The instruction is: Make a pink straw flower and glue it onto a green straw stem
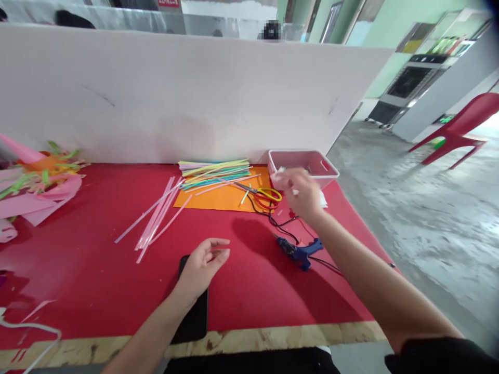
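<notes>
My left hand (203, 266) hovers over the upper part of a black phone (195, 317) near the table's front edge. Its fingers are loosely bent and apart, with nothing between them. Motion blurs my right hand (302, 195), which is in front of a white-rimmed plastic basket (331, 171). Whether its fingers hold anything is unclear. Below it, a blue glue gun (302, 254) lies on its side with a black cord. Scissors (268, 196) with yellow and red handles rest partly on an orange sheet (218, 201), beside a pile of coloured strips (214, 171).
Several pink strips (159, 218) lie loose left of the pile on the red table (109, 291). Pink and orange paper pieces (50, 187) sit at the far left, with a white cable (35, 326) nearer. A white partition (156, 93) borders the back; a red chair (460, 127) stands beyond.
</notes>
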{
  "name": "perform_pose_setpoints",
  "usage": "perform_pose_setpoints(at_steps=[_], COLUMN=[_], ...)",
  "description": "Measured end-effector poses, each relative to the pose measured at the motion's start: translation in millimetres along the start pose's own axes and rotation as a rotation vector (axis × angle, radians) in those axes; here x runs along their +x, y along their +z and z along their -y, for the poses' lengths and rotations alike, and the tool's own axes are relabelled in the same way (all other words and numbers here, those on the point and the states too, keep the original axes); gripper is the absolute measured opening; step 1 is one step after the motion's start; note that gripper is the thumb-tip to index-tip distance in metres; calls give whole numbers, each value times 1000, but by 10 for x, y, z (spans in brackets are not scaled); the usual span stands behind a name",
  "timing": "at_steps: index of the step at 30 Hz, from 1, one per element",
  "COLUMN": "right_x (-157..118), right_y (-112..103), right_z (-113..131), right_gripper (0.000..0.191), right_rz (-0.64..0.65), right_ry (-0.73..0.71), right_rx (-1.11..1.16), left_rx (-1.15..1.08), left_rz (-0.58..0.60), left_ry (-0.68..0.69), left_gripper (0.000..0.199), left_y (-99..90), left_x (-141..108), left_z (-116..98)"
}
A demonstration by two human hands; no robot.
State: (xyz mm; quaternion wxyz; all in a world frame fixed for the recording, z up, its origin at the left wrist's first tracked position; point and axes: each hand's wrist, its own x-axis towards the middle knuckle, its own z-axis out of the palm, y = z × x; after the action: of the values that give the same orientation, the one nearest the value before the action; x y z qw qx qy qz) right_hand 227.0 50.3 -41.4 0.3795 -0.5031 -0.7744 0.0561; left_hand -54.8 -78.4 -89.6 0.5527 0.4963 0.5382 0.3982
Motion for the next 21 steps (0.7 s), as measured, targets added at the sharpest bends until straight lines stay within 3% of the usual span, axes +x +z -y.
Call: perform_pose_setpoints(at_steps=[2,4,8,11,15,21], right_x=[391,655,817,796,716,323], right_y=[-93,-113,69,271,401,212], right_z=[-303,-523,-587,-382,-82,1], right_gripper=[40,37,33,31,21,16], right_rz=[-136,-160,-108,56,401,779], right_ry=[147,247,247,111,-20,-84], right_rx=[-100,-179,-267,-272,-251,-333], left_rx=[26,54,145,244,388,548], left_rz=[-24,-29,3,24,40,80], left_ry=[-3,11,70,121,217,328], left_gripper=[32,29,24,21,19,17], left_y=[-107,-171,-216,-207,-189,-244], left_x=[15,46,165,265,344,405], left_z=[6,6,-14,2,98,215])
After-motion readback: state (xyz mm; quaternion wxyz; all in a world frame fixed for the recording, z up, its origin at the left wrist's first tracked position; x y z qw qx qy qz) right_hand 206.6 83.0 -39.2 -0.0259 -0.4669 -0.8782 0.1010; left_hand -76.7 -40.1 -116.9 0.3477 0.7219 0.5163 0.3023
